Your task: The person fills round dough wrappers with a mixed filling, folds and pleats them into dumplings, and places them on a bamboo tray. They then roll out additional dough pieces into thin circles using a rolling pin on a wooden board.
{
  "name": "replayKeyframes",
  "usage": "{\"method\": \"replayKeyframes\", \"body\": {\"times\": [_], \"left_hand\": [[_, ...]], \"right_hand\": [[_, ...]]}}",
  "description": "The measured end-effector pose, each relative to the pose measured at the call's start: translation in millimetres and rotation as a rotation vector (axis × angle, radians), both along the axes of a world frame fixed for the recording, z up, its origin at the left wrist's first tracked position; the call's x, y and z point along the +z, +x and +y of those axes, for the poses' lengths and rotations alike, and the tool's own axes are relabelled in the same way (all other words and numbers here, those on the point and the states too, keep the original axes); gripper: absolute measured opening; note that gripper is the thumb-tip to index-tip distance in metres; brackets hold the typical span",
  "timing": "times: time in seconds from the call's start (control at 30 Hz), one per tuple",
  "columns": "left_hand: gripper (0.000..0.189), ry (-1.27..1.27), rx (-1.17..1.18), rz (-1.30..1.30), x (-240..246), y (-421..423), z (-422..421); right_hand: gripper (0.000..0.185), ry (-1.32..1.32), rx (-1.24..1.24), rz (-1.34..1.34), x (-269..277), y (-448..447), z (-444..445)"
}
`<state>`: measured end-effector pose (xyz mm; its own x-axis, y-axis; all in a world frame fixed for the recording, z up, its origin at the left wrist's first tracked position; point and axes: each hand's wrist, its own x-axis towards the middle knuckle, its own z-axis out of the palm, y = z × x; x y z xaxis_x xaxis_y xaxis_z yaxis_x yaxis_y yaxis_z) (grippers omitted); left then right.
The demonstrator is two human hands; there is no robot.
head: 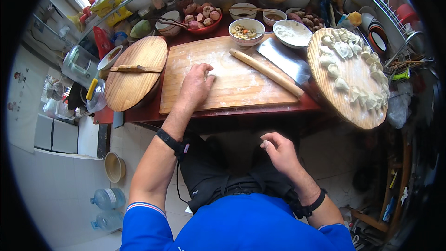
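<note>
My left hand rests on or just above the floured wooden board, palm down with curled fingers. What lies under its palm is hidden. My right hand is in front of my lap, below the table edge, fingers loosely bent and nothing visible in it. A wooden rolling pin lies diagonally on the board's right side. Beside it is a broad metal cleaver blade. A bowl of chopped filling with a spoon stands at the board's far edge, next to a bowl of white flour.
At right, a round wooden board carries several folded dumplings and overhangs the red table. A round wooden lid with a handle sits at left. Behind are a red bowl of pinkish root vegetables and small bowls.
</note>
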<state>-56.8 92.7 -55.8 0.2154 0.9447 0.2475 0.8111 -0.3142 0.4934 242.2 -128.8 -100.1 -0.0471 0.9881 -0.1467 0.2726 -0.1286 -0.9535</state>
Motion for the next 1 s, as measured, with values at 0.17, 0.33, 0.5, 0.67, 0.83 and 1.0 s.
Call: {"method": "replayKeyframes", "body": {"times": [0.17,0.33,0.5,0.67,0.83,1.0], "left_hand": [[0.064,-0.06,-0.049,-0.089,3,-1,-10],[0.064,-0.024,0.006,-0.18,-2,-22,-28],[0.048,0.022,0.09,-0.234,-13,-35,-35],[0.039,0.059,0.127,-0.218,-14,-40,-41],[0.036,0.007,0.121,-0.348,-13,-48,-54],[0.033,0.053,0.089,-0.355,-15,-56,-59]], "right_hand": [[0.021,0.06,0.017,-0.041,21,-9,25],[0.018,0.419,0.081,-0.158,44,-37,70],[0.028,0.636,0.136,-0.333,55,-79,130],[0.041,0.798,0.065,-0.586,43,-113,188],[0.028,0.737,0.122,-0.787,28,-113,216],[0.023,0.792,0.026,-0.755,34,-100,213]]}}
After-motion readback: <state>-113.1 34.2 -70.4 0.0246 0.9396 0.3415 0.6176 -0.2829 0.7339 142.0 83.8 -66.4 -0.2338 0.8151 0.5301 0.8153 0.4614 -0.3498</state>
